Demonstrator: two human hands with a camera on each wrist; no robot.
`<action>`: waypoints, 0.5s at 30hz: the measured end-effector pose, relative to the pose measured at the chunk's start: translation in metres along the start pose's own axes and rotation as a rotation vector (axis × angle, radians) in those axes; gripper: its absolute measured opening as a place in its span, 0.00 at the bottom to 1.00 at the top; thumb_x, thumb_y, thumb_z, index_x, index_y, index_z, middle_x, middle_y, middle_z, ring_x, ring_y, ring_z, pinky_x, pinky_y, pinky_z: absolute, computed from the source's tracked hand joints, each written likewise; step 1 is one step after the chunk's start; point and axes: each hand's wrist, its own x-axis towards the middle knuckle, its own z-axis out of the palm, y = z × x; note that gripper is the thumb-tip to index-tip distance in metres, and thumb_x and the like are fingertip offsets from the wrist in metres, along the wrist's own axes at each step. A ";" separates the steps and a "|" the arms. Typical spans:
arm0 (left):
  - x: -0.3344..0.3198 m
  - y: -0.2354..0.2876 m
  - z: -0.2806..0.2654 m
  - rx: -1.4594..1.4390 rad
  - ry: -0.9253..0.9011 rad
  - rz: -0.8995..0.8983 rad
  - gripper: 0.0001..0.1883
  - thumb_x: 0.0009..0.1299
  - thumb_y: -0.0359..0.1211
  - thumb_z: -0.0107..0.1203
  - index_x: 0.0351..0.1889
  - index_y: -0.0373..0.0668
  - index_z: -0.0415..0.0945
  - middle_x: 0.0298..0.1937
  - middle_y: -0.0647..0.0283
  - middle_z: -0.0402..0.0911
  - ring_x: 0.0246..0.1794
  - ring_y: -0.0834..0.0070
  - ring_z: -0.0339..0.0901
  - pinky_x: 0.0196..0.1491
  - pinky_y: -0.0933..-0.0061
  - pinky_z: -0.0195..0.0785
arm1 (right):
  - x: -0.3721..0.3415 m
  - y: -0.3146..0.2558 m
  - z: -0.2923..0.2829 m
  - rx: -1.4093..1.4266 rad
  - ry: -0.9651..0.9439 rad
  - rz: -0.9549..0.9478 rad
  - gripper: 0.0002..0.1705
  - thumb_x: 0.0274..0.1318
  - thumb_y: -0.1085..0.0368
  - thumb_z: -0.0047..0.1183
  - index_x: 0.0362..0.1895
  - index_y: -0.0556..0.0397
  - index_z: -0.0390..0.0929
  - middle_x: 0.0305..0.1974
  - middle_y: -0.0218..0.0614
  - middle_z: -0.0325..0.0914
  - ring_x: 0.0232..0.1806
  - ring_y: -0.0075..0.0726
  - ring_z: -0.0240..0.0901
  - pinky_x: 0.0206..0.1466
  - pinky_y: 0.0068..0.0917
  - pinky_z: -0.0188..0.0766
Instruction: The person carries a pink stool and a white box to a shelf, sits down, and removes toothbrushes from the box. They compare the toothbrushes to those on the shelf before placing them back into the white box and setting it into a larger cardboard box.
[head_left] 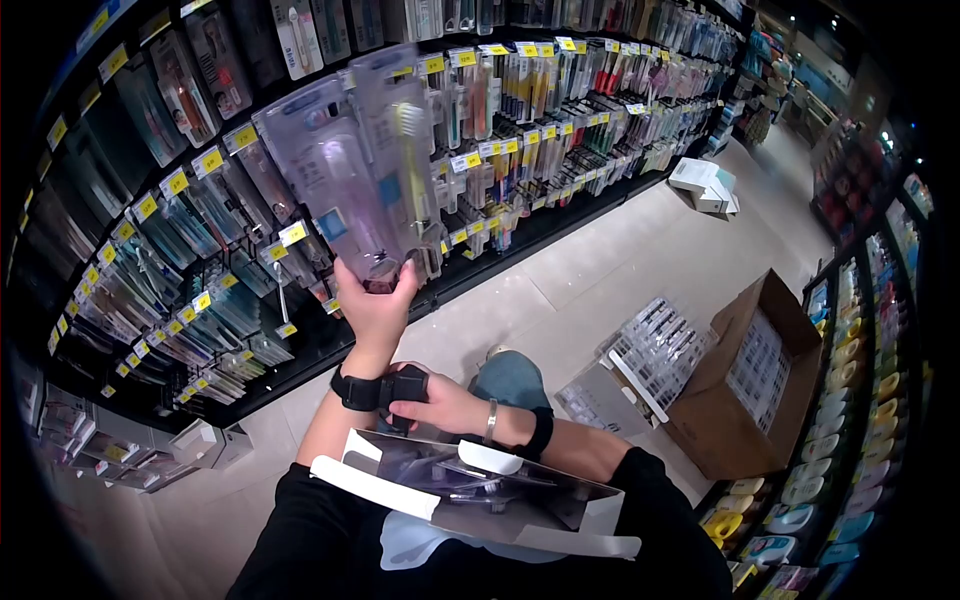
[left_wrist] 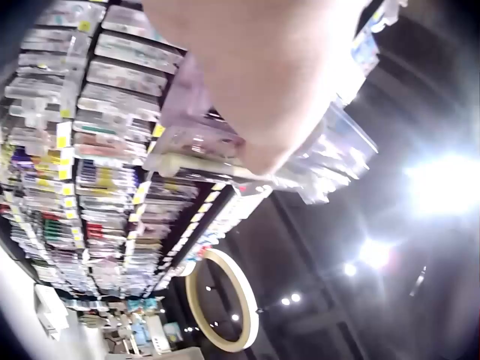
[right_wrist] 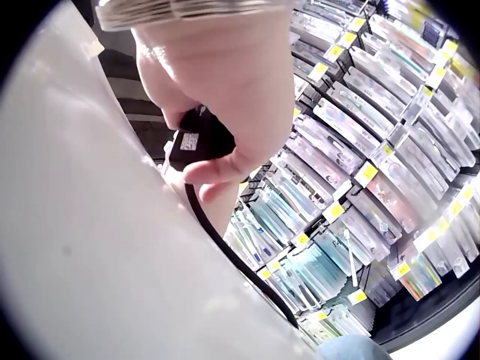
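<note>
Nearest the viewer, a white box (head_left: 380,488) with spread flaps lies at the person's front, clear packs visible inside. Just beyond it, the right hand (head_left: 455,408) is clamped on a black device (head_left: 407,390) strapped to the left wrist. Farther off, the left hand (head_left: 378,315) pinches the lower end of a purple toothbrush pack (head_left: 340,180), its thumb to the right. The pack stands raised and tilted to the left: a clear, glossy blister, slightly blurred, with a pale purple body along its length and a blue patch low on its left side. Against its right side is a yellow-green toothbrush pack (head_left: 412,150), likewise transparent, its pale bristles toward the top; whether the fingers grip this one directly cannot be told. To the right, a brown carton (head_left: 690,440) rests on the floor. Behind the raised packs, a black display rack (head_left: 300,365) carries rows of hanging packs and yellow price tags (head_left: 293,234).
</note>
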 end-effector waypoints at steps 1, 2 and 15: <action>0.000 0.003 -0.001 -0.055 0.022 -0.049 0.26 0.48 0.30 0.62 0.43 0.35 0.61 0.36 0.59 0.74 0.33 0.75 0.73 0.37 0.76 0.66 | 0.000 0.002 -0.001 -0.095 -0.016 -0.045 0.28 0.50 0.60 0.53 0.52 0.56 0.58 0.37 0.33 0.70 0.35 0.23 0.69 0.37 0.21 0.69; -0.001 0.006 -0.004 -0.125 -0.009 -0.119 0.29 0.49 0.30 0.62 0.47 0.34 0.59 0.40 0.59 0.70 0.37 0.74 0.70 0.41 0.75 0.64 | 0.000 0.002 -0.004 -0.214 -0.013 -0.061 0.35 0.45 0.56 0.58 0.54 0.55 0.55 0.40 0.35 0.70 0.42 0.25 0.66 0.46 0.24 0.64; -0.040 -0.002 -0.013 -0.528 0.102 -0.561 0.23 0.56 0.21 0.53 0.49 0.38 0.57 0.46 0.60 0.67 0.43 0.76 0.67 0.47 0.75 0.61 | -0.002 0.099 -0.076 -0.978 -0.234 0.335 0.24 0.54 0.46 0.39 0.45 0.48 0.72 0.37 0.36 0.74 0.40 0.39 0.70 0.44 0.36 0.62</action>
